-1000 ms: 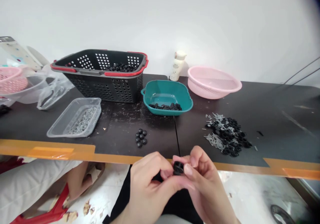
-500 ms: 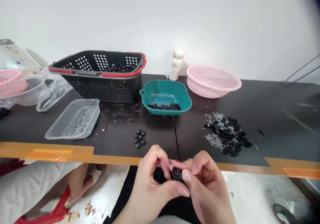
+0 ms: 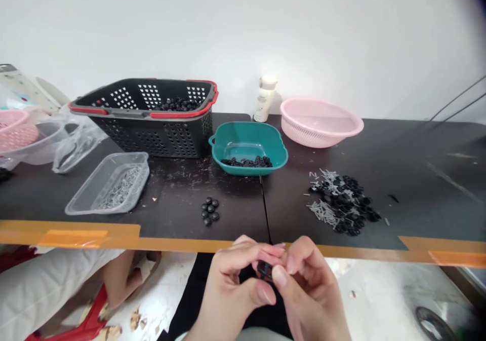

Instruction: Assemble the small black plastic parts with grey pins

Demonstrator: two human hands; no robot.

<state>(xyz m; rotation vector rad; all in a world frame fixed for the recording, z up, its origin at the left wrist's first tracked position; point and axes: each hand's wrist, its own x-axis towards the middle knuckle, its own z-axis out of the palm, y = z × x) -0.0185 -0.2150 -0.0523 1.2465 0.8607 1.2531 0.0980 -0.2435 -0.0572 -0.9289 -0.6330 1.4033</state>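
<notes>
Between my hands, just over the table's front edge, is a small round black plastic part (image 3: pixel 265 269) with openings in its face. My left hand (image 3: pixel 237 285) is closed around its left side, fingers curled behind and thumb in front. The thumb and fingertips of my right hand (image 3: pixel 309 285) pinch its right side. Any smaller piece in the fingertips is hidden. Closest on the table lies a cluster of black round caps (image 3: pixel 210 210). Off to the right is a heap of black parts (image 3: pixel 351 204) mixed with small grey pins (image 3: pixel 322 213).
A teal basin (image 3: pixel 248 171) holds black parts, with a black-and-red basket (image 3: pixel 152 133) behind it on the left. A clear tray (image 3: pixel 81 194) contains metal pins. A pink colander (image 3: pixel 322 123) and a cream bottle (image 3: pixel 265 100) stand near the wall. Another person's leg (image 3: pixel 56 285) shows lower left.
My left fingers have shifted over the top of the black part, and my left thumb has moved slightly left and down. The view has shifted slightly. The part stays between both hands.
</notes>
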